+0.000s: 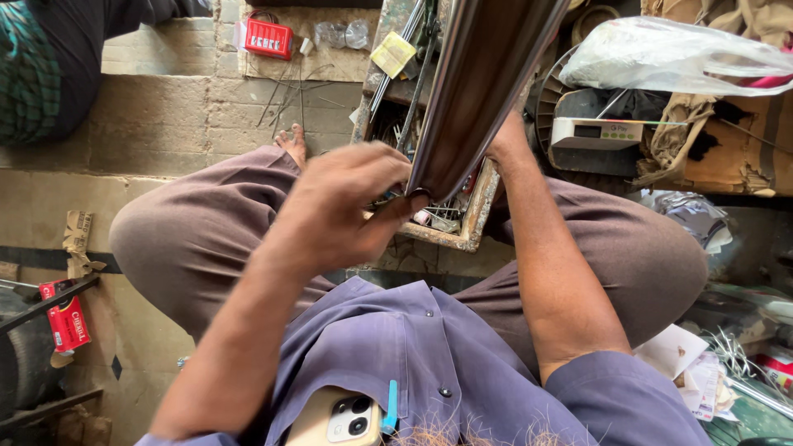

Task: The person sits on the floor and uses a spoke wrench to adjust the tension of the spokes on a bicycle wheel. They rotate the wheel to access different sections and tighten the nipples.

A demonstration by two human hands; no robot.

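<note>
A long curved strip of shiny dark metal (483, 78) runs from the top of the view down to my lap. My left hand (339, 206) has its fingers closed at the strip's lower end, thumb pressed against the tip. My right hand is hidden behind the strip; only its forearm (545, 256) shows, reaching up to the strip's far side at about mid length. I sit cross-legged in brown trousers and a purple shirt.
A wooden tray (471, 227) of wires and small parts lies under the strip. A white scale (595, 132), a clear plastic bag (669, 54) and rags lie at right. Red boxes (268, 37) sit on the brick floor. Another person's leg (33, 66) is at top left.
</note>
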